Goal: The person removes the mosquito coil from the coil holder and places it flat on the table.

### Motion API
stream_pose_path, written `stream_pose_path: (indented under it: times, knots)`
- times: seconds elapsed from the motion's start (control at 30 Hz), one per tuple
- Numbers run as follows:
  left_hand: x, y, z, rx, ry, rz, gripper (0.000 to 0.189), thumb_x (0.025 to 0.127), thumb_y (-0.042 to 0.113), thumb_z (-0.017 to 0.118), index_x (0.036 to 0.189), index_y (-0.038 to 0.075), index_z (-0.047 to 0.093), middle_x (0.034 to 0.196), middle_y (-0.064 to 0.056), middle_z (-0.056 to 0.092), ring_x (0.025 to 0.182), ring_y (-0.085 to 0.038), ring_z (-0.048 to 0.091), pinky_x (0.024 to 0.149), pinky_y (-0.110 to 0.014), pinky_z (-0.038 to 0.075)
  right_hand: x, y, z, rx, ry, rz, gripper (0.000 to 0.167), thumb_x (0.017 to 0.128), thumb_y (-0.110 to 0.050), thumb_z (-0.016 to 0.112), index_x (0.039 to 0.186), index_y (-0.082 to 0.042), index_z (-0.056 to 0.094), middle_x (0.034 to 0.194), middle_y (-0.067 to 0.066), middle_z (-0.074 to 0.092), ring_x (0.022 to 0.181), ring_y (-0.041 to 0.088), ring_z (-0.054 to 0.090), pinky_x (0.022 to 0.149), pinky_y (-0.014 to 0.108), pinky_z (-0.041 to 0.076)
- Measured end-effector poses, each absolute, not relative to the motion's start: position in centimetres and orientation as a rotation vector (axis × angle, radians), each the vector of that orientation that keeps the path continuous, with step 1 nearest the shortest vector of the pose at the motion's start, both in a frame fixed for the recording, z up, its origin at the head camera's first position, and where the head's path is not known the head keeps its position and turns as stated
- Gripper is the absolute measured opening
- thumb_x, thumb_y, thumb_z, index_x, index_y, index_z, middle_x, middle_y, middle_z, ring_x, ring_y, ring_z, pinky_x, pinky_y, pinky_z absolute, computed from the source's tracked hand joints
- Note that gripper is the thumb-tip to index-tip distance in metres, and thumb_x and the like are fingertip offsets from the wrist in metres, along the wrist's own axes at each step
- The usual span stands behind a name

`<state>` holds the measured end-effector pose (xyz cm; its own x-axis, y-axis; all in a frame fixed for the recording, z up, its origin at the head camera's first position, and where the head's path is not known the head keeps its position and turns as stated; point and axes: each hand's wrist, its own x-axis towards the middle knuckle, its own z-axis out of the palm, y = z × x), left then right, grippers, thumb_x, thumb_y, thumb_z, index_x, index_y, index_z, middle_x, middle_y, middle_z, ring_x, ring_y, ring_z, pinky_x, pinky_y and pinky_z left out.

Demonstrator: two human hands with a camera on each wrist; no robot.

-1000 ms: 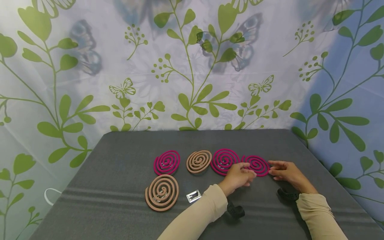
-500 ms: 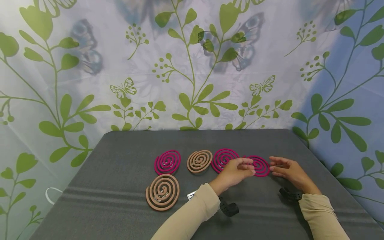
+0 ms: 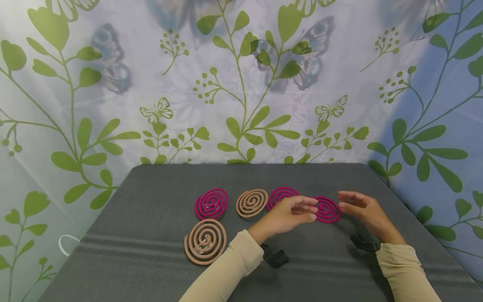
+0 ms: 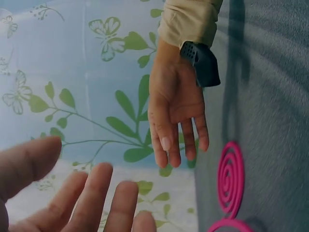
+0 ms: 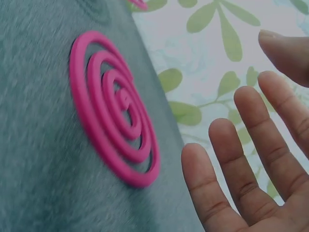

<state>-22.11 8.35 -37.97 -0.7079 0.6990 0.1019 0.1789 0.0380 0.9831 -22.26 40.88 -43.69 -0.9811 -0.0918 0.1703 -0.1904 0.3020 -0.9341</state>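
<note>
Here's the magenta mosquito coil [image 3: 327, 209], at about 4 o'clock in the head view, flat on the grey table [image 3: 151, 205]. The left hand [image 3: 283, 218] hovers at its 9 o'clock, the right hand [image 3: 370, 214] at its 3, and both grips are wide, thumbs parted from fingers, nothing held.

The head view puts the left fingers right across the coil's edge; over to the left wrist view, and those fingers hang in the air, well apart from it! That view also gives us the right palm, and the coil's outer tail running toward a second magenta coil [image 3: 283, 195] at its 6 o'clock; whether they touch, I can't tell. Only the head view has the rest of the field: a third magenta coil [image 3: 211, 204], a tan coil [image 3: 251, 203] at that one's 3 o'clock, another tan coil [image 3: 205, 242] at its 6.

Now the right wrist view, closest look of all: smooth, rounded strand, rings evenly gapped with grey showing between, inner end curled into a small knob, right fingers clear at 4 o'clock.
</note>
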Motion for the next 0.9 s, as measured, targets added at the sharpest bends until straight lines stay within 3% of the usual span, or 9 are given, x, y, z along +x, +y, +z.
stream_pose_path:
  times: [0.43,0.67,0.77,0.9]
  knots:
    - [-21.5,5.2,-37.5,1.029,1.933,1.667,0.039,0.106,0.008,0.070,0.144,0.002,0.066,0.131,-0.012,0.074,0.109,0.003,0.067,0.106,-0.021,0.050,-21.8,38.9,-41.9,0.432,-2.375,1.800,0.038,0.104,0.006,0.067,0.137,-0.012,0.072,0.122,-0.015,0.074,0.113,0.001,0.069,0.092,0.015,0.054]
    - [-21.5,3.5,-37.3,1.142,1.946,1.620,0.038,0.106,0.006,0.069,0.143,-0.002,0.065,0.134,-0.018,0.072,0.118,-0.008,0.070,0.104,-0.024,0.053,-21.3,37.6,-40.8,0.517,-2.386,1.750,0.039,0.104,0.007,0.066,0.139,-0.008,0.071,0.124,-0.015,0.073,0.115,0.000,0.067,0.094,0.015,0.054]
    - [-21.4,2.5,-37.2,1.161,1.957,1.594,0.040,0.106,0.007,0.069,0.145,-0.001,0.064,0.137,-0.017,0.072,0.127,-0.017,0.069,0.107,-0.025,0.052,-21.2,37.0,-40.3,0.534,-2.418,1.706,0.039,0.104,0.006,0.067,0.140,-0.009,0.070,0.124,-0.016,0.073,0.117,0.000,0.067,0.094,0.014,0.053]
    - [-21.1,1.3,-37.0,1.168,1.979,1.572,0.041,0.107,0.010,0.070,0.146,0.003,0.064,0.139,-0.011,0.072,0.129,-0.016,0.067,0.111,-0.029,0.050,-21.0,36.2,-39.7,0.556,-2.449,1.691,0.038,0.104,0.005,0.067,0.139,-0.010,0.071,0.123,-0.015,0.074,0.116,0.002,0.069,0.092,0.016,0.055]
